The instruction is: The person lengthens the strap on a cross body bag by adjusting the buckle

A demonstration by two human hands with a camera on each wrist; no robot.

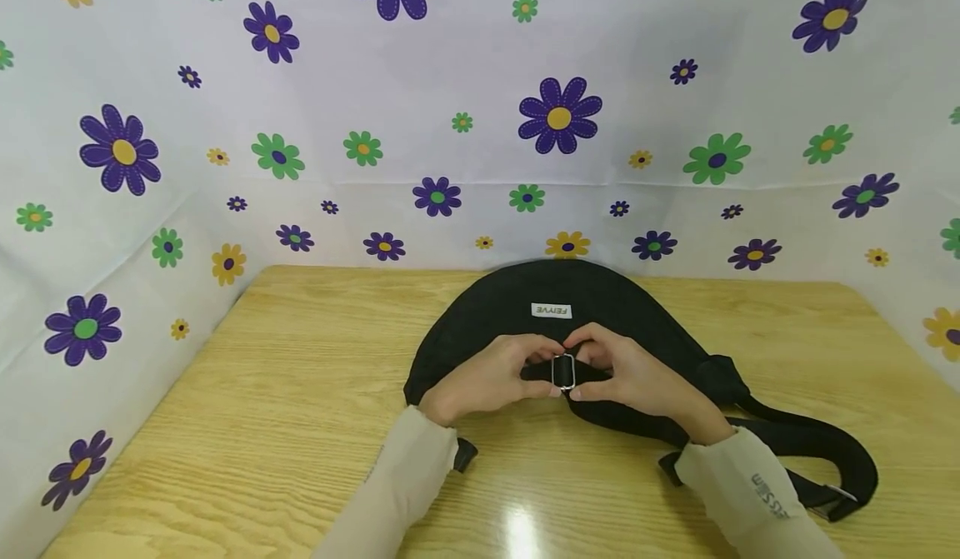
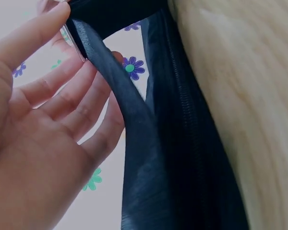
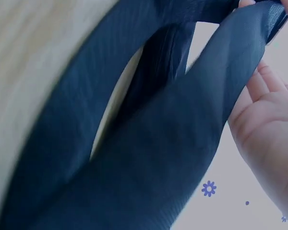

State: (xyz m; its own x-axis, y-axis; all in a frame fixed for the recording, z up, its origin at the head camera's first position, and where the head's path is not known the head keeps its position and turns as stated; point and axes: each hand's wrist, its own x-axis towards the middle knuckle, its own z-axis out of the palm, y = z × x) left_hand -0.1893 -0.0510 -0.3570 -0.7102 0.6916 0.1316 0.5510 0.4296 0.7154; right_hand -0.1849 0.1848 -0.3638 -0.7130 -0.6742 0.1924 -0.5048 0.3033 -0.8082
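Note:
A black crescent-shaped bag (image 1: 487,317) with a white label (image 1: 551,311) lies flat at the back of the table. In front of it, a metal strap slider (image 1: 553,372) with black webbing threaded through is held up between both hands. My left hand (image 1: 480,376) pinches the slider's left side between thumb and fingers; its other fingers spread behind, as the left wrist view shows beside the strap (image 2: 139,124). From the right, my right hand (image 1: 637,371) pinches the slider and webbing. The right wrist view has the wide strap (image 3: 177,120) running down from that hand (image 3: 273,129).
The strap loops out over the wooden table (image 1: 262,417) to the right, where a second metal slider (image 1: 840,492) sits on it. A black strap end (image 1: 465,455) pokes out by the left sleeve (image 1: 412,467). Flower-printed cloth (image 1: 337,67) hangs behind and at both sides.

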